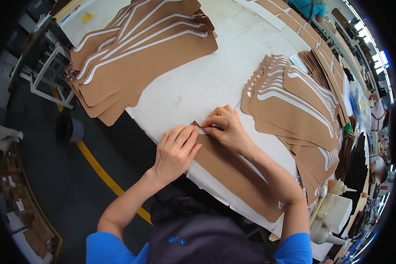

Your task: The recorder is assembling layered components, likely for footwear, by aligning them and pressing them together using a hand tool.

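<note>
A long brown leather-like panel [224, 169] lies on the white worktable in front of me, with a white strip along its right side, partly hidden under my right forearm. At its far end, my left hand [178, 147] holds the left corner, fingers bent and pressed together. Beside it my right hand [226, 127] pinches the small dark edge of the same end between thumb and fingers. The two hands' fingertips nearly meet there. What exactly lies under the fingertips is hidden.
Fanned stacks of brown panels with white strips lie at the far left [132, 66] and at the right [290, 103]. Glue bottles [336, 211] stand at the right edge. A dark bucket [70, 128] sits on the floor at left. The white tabletop [185, 94] extends between the stacks.
</note>
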`<action>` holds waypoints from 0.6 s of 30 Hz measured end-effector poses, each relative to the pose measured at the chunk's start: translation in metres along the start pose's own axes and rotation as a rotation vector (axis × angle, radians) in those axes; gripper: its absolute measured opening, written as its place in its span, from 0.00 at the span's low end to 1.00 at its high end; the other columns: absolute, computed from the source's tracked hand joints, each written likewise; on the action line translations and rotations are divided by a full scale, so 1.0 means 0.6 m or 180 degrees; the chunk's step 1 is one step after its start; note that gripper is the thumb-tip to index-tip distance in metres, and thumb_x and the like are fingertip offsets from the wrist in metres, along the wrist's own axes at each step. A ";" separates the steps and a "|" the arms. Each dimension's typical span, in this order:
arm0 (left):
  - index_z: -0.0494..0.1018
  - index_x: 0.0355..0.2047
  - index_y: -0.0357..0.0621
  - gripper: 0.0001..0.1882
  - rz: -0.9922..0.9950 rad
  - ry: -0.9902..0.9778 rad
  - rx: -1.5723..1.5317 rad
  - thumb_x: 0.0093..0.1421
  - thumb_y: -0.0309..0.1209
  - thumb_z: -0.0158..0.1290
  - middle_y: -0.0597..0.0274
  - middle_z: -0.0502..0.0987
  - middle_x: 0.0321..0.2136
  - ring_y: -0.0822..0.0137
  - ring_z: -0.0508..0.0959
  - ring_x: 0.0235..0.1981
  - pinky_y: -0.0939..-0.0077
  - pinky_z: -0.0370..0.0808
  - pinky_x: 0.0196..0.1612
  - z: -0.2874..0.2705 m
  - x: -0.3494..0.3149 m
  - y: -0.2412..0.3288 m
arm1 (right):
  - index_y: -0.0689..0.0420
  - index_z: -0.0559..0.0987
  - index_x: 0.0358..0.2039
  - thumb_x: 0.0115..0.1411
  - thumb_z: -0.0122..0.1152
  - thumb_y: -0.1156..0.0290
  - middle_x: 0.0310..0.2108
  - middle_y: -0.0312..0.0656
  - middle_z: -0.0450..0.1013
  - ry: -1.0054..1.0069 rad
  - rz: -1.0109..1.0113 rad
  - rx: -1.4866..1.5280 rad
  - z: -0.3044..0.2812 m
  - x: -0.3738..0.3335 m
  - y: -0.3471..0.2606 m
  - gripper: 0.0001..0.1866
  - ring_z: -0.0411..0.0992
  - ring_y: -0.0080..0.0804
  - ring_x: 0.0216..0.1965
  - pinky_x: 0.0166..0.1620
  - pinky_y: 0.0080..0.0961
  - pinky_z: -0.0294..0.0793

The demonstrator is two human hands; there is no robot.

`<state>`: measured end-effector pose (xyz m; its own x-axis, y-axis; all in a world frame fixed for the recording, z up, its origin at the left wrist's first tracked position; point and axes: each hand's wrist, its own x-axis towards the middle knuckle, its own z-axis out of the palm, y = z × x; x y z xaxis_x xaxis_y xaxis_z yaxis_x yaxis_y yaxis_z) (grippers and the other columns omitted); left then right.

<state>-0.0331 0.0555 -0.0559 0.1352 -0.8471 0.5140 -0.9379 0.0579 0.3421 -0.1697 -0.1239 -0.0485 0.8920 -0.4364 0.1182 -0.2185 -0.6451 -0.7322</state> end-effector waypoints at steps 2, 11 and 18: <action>0.80 0.53 0.33 0.22 -0.0003 -0.0016 0.0024 0.60 0.30 0.66 0.57 0.80 0.52 0.56 0.78 0.54 0.60 0.75 0.54 0.002 -0.002 -0.002 | 0.53 0.89 0.38 0.59 0.72 0.75 0.38 0.33 0.77 -0.0007 -0.0006 0.0077 -0.002 0.002 -0.001 0.06 0.67 0.35 0.45 0.56 0.33 0.63; 0.79 0.54 0.34 0.23 0.0019 -0.0108 -0.0138 0.59 0.30 0.64 0.55 0.78 0.53 0.54 0.77 0.56 0.58 0.73 0.56 0.000 0.004 -0.019 | 0.50 0.91 0.43 0.58 0.71 0.80 0.38 0.33 0.75 -0.0128 -0.0337 0.0108 -0.015 -0.004 0.013 0.14 0.66 0.36 0.45 0.51 0.32 0.69; 0.79 0.54 0.36 0.22 -0.0077 -0.0158 -0.0351 0.57 0.24 0.60 0.55 0.77 0.51 0.52 0.77 0.53 0.57 0.74 0.56 0.005 0.017 -0.030 | 0.50 0.90 0.48 0.54 0.67 0.85 0.42 0.36 0.74 -0.0258 -0.1092 -0.0313 -0.018 -0.005 0.029 0.22 0.67 0.40 0.46 0.53 0.35 0.69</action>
<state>-0.0159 0.0441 -0.0589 0.1387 -0.8739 0.4659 -0.8933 0.0927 0.4397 -0.1804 -0.1410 -0.0544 0.9476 -0.1355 0.2893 0.0654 -0.8042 -0.5908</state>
